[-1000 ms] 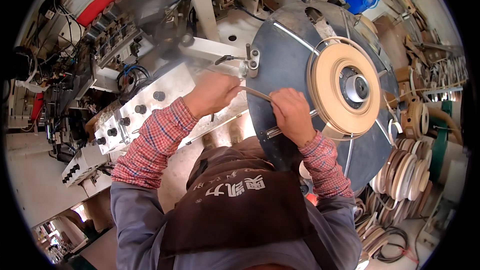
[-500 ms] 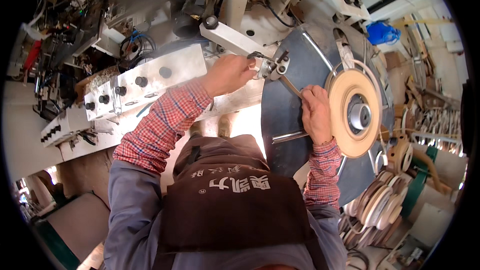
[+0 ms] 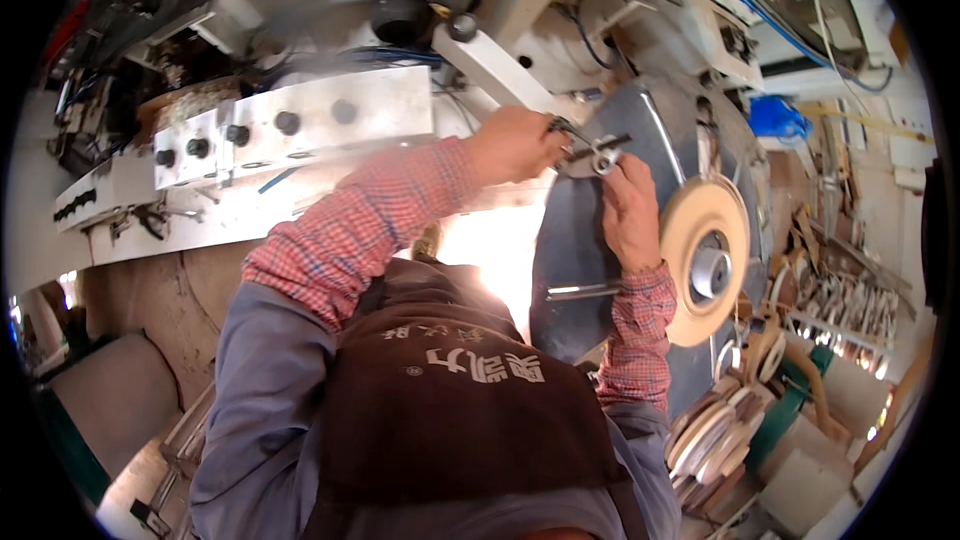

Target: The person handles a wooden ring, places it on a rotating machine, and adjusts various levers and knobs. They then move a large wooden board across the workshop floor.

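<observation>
A large tan coil of banding strip [image 3: 678, 230] lies on a dark round plate [image 3: 575, 240] to my right. At the plate's far left edge stands a small metal guide bracket [image 3: 597, 156] with a roller and dark pins. My left hand [image 3: 517, 145] is at the bracket's left side, fingers bent together; what they grip is hidden. My right hand [image 3: 630, 210] is closed, its fingertips right beside the bracket's roller. Half a second ago a tan strip ran from the bracket into these fingers; my hand now hides it.
A white machine panel with black knobs [image 3: 288, 123] stands to the left. A white beam [image 3: 500, 70] reaches toward the bracket. Several strip coils [image 3: 715, 440] are stacked at lower right. A blue bag [image 3: 778, 118] sits beyond the plate.
My right hand has moved away from me, up to the bracket. My left hand has stayed at the bracket's left side. The whole view has shifted and turned a little.
</observation>
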The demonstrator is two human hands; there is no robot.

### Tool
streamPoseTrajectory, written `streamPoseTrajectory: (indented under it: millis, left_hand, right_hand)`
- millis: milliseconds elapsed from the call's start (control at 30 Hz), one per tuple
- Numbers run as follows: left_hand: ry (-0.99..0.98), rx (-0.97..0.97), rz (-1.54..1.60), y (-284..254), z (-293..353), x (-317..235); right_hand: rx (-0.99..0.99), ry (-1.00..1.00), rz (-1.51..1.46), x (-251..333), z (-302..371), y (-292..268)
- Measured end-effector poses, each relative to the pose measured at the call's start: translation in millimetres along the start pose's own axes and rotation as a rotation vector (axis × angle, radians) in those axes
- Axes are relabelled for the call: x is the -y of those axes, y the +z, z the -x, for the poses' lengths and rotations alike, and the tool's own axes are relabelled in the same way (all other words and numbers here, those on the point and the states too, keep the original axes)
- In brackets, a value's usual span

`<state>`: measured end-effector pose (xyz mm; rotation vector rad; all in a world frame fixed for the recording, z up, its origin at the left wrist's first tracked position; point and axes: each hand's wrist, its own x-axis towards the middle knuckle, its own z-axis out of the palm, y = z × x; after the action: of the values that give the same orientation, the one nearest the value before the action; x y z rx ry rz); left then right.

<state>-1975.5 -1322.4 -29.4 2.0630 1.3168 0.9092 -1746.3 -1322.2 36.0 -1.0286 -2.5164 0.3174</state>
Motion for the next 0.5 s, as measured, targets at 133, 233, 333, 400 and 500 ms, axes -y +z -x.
streamPoseTrajectory:
  millis: [133,233,333,400,500]
  left_hand:
    - [0.208,0.147,-0.331,-21.7,-4.2,11.4]
    - [0.178,0.121,-0.334,-49.1,10.7,22.5]
    - [0.098,0.18,-0.301,-81.6,34.9,34.9]
    - [0.135,0.166,-0.264,-94.2,54.7,33.1]
    - [0.156,0.114,-0.222,-116.1,77.5,36.2]
  right_hand:
    - [-0.037,0.078,-0.026,25.6,-6.6,0.6]
    - [-0.094,0.199,-0.188,54.6,4.9,-18.7]
    - [0.119,0.178,-0.353,78.7,10.3,-29.6]
    - [0.118,0.068,-0.286,97.3,4.1,-19.7]
    - [0.026,-0.046,-0.03,124.7,-26.6,17.6]
